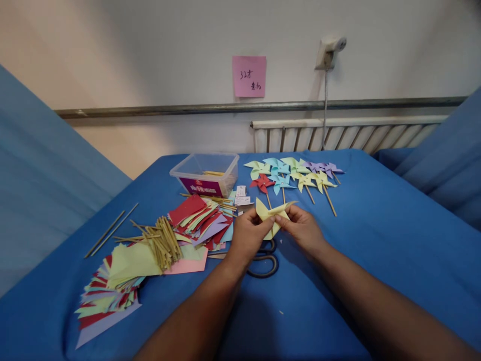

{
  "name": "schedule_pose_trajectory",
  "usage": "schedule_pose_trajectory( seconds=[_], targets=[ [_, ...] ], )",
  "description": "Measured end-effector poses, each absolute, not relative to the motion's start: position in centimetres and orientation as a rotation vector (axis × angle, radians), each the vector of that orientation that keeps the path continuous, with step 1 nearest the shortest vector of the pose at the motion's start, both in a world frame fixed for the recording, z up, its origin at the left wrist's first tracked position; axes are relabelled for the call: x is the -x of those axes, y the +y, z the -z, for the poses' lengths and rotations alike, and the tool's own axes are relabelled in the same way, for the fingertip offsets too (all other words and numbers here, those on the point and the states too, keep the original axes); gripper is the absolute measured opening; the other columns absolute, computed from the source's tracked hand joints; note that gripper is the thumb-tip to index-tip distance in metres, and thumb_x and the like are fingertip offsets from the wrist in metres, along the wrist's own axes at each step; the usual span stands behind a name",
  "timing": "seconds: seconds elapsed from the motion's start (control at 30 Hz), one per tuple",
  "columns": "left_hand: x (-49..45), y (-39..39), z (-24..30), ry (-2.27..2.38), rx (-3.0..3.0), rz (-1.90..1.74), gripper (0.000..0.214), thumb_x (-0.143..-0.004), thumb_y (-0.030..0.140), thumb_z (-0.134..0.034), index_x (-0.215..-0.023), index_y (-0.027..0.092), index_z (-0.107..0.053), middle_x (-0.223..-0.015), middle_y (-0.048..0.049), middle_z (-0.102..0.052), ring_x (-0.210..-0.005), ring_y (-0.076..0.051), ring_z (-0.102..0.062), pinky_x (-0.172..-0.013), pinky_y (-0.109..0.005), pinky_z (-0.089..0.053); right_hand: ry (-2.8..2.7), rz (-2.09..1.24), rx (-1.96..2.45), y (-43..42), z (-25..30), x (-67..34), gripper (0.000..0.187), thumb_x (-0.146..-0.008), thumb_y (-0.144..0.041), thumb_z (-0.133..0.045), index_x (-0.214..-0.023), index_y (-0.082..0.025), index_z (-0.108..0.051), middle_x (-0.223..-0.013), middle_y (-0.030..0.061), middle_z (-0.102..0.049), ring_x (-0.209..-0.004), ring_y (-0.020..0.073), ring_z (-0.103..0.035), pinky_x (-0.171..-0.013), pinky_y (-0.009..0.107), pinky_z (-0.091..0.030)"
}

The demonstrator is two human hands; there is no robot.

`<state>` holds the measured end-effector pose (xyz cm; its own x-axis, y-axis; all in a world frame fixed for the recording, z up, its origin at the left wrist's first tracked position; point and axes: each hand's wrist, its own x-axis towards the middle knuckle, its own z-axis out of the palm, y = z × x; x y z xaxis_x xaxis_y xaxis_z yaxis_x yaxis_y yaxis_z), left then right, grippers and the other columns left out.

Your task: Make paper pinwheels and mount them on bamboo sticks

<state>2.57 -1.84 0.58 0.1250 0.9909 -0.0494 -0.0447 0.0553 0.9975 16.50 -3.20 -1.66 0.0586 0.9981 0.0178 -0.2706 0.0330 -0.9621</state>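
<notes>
Both my hands pinch a yellow folded paper piece [271, 214] just above the blue-covered table [376, 235]. My left hand [248, 235] grips its left side with fingers closed. My right hand [300, 228] holds its right side, thumb and fingers pressed on the paper. Dark-handled scissors [265, 263] lie on the cloth right under my hands. Several finished paper pinwheels [293, 175] on sticks lie in a row just beyond my hands.
A clear plastic box [206, 173] with sticks stands at the back left. Piles of coloured paper squares [199, 220] [112, 286] and a bundle of wooden sticks [161, 243] cover the left side. Two loose sticks [110, 229] lie further left. A radiator [345, 133] and a pink note [248, 76] are on the wall.
</notes>
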Motion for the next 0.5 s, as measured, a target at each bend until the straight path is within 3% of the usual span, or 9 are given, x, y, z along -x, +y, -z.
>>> schedule_pose_trajectory(
  seconds=[0.13,0.5],
  targets=[
    [-2.53,-1.57,-0.62,1.100,-1.146,-1.097,0.030,-0.063,0.033,-0.081,-0.084,0.012,-0.074,-0.072,-0.0024,-0.071,-0.060,-0.013,-0.059,-0.056,-0.023,-0.046,-0.911,-1.340,1.010,-3.42,1.78,-16.40,0.037,-0.066,-0.051,-0.082,-0.068,-0.019,-0.063,-0.059,-0.0037,-0.058,-0.055,0.0104,-0.046,-0.055,0.025,-0.034],
    [-2.30,-1.13,-0.18,1.105,-1.182,-1.106,0.031,-0.062,0.032,-0.081,-0.085,0.013,-0.074,-0.078,-0.0043,-0.074,-0.065,-0.015,-0.063,-0.059,-0.024,-0.049,-0.878,-1.382,1.000,-3.25,2.49,-16.09,0.034,-0.062,-0.044,-0.086,-0.071,-0.020,-0.064,-0.066,-0.0012,-0.065,-0.057,0.0118,-0.053,-0.057,0.027,-0.041]
  ],
)
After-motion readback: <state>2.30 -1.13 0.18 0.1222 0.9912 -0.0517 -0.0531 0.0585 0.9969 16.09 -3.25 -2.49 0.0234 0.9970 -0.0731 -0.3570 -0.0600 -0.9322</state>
